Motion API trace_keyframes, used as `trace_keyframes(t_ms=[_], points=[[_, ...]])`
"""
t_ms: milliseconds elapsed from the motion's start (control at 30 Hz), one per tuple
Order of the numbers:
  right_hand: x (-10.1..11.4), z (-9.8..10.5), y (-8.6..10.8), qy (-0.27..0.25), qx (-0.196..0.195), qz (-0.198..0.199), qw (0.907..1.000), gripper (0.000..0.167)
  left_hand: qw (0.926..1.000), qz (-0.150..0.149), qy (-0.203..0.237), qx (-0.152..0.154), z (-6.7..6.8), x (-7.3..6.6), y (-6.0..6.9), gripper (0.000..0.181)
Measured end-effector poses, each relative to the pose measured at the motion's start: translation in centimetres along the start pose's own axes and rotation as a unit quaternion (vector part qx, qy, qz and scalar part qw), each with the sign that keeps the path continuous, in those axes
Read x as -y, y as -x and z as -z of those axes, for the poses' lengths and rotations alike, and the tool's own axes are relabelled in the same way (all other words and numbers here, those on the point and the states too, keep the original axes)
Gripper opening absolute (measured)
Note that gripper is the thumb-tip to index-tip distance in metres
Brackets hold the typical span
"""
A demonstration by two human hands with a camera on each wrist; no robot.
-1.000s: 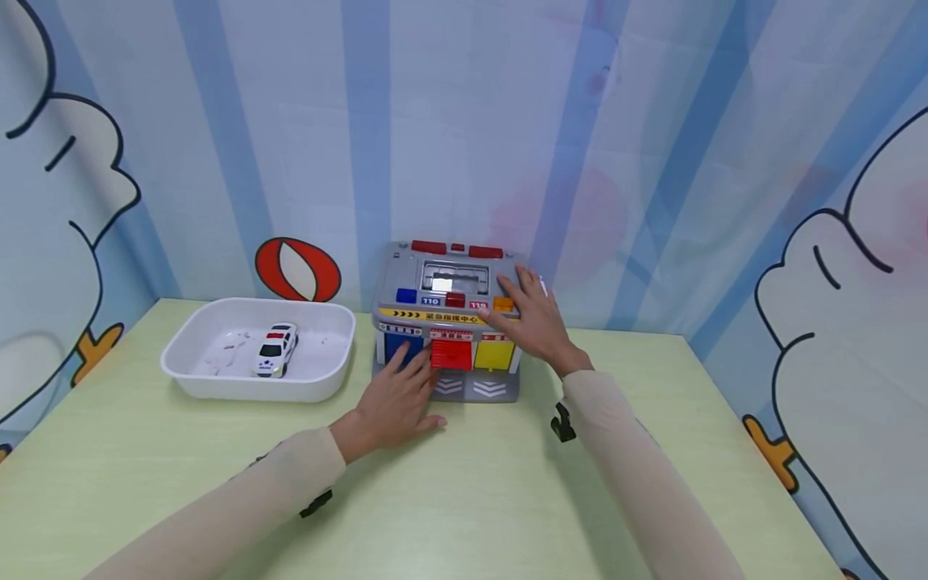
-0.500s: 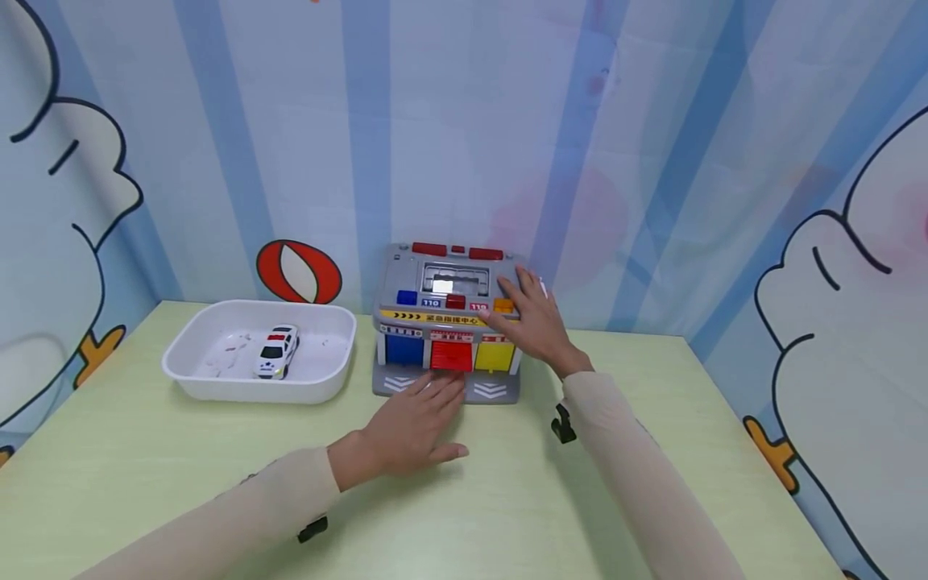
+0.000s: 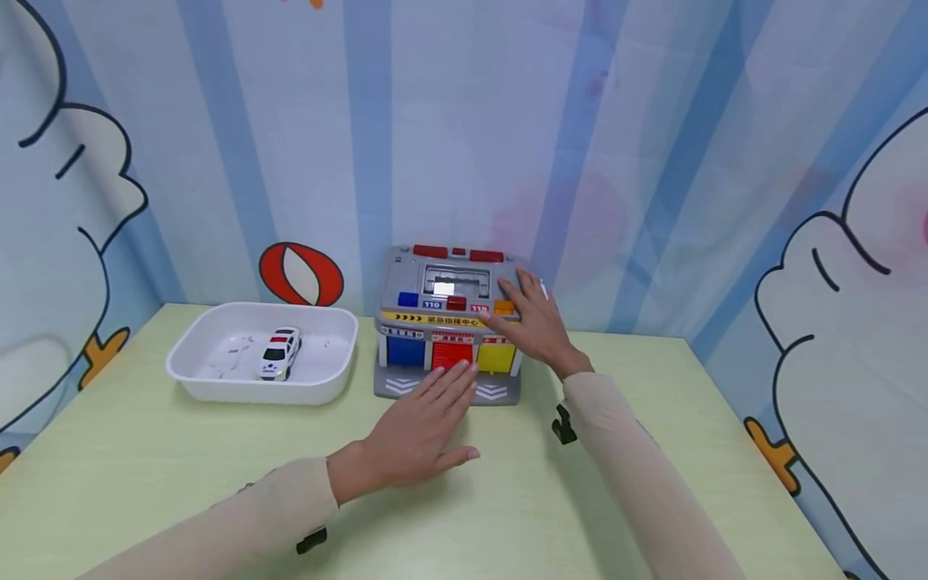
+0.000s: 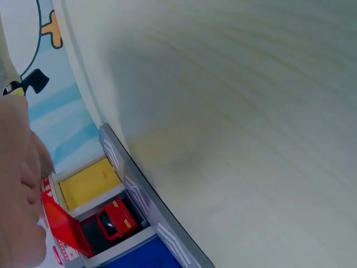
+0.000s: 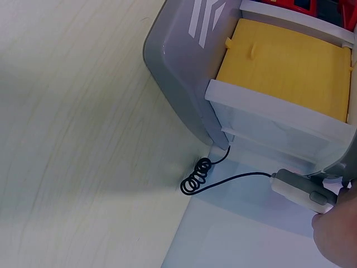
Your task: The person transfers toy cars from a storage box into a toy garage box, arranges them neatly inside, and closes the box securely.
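A grey toy garage stands at the back of the table, with a blue door, a red door and a yellow door. My left hand is in front of the red door, fingers straight, holding nothing. The left wrist view shows the red door swung outward, with a red toy car in the bay behind it. My right hand rests on the roof's right edge with fingers extended. Beside it, a grey-and-white handset hangs at the garage's side.
A white tray stands left of the garage and holds a white toy police car. The handset's coiled black cord runs to the garage base. Behind the table hangs a patterned curtain.
My left hand has moved from the blue door rightward and down to the red door, lifting slightly at the end. The right hand stays on the roof.
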State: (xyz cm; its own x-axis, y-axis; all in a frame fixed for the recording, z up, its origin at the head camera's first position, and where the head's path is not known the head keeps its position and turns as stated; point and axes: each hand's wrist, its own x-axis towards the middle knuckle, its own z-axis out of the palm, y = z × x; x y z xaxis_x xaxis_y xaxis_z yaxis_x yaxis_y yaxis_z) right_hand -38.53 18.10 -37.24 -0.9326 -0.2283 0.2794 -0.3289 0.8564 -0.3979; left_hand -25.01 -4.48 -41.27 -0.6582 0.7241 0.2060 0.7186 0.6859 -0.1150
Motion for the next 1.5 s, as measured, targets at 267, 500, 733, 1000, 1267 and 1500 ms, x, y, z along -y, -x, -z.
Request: trace_keyframes(t_ms=[267,500,733,1000,1267,1500], points=[[-0.1,-0.1,0.0,-0.004,0.007,-0.001,1.0000,0.081,0.9985,0.054,0.006,0.012,-0.5,0.5,0.2,0.087],[0.0,0.1,0.0,-0.007,0.008,-0.006,0.9999,0.082,0.9977,0.050,0.025,0.038,-0.9,0.6,0.2,0.087],[0.1,0.0,-0.2,-0.001,0.011,-0.018,0.9998,0.083,0.9943,0.058,0.046,0.077,-1.7,1.0,-0.4,0.088],[0.0,-0.1,-0.2,0.000,0.010,-0.017,0.9998,0.083,0.9904,0.051,0.051,0.118,-2.3,2.0,-1.3,0.088],[0.1,-0.1,-0.1,0.007,0.017,-0.017,0.9997,0.082,0.9876,0.047,0.042,0.144,-2.8,3.0,-2.2,0.090],[-0.1,-0.1,-0.2,0.012,0.017,-0.011,0.9997,0.084,0.9849,0.049,0.047,0.160,-2.8,3.6,-2.8,0.093]])
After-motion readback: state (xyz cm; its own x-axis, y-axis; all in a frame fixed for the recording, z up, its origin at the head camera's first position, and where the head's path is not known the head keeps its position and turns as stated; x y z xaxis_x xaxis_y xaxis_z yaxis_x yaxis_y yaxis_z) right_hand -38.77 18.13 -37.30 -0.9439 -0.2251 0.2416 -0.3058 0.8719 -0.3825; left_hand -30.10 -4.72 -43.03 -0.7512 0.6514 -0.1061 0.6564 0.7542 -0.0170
